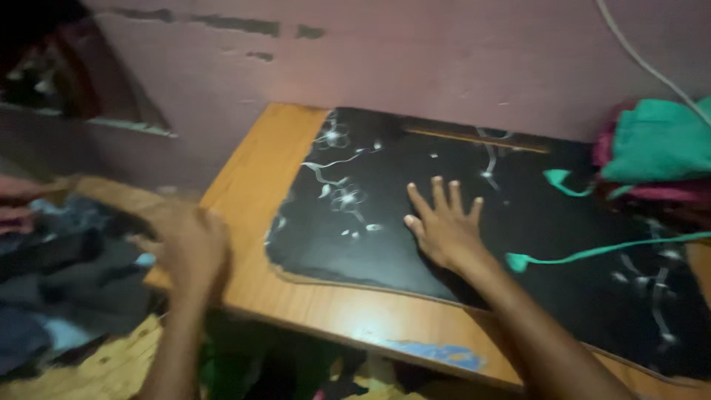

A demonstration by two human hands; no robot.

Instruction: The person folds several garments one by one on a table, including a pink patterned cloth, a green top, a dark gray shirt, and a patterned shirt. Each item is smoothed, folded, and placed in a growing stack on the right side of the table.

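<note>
A black cloth point(518, 222) with pale floral lines lies spread flat over a wooden table point(252, 185). My right hand point(444, 226) rests flat on it near its middle, fingers spread, holding nothing. My left hand point(189, 248) is blurred at the table's left front corner, above a heap of dark clothes point(67, 274); whether it grips anything cannot be made out. A teal strap point(592, 254) runs across the cloth to the right of my right wrist.
A stack of folded teal and pink clothes point(659, 152) sits at the table's right end. A pink wall point(415, 59) stands right behind the table, with a white cable point(644, 63) hanging at the upper right. More fabric lies under the table front.
</note>
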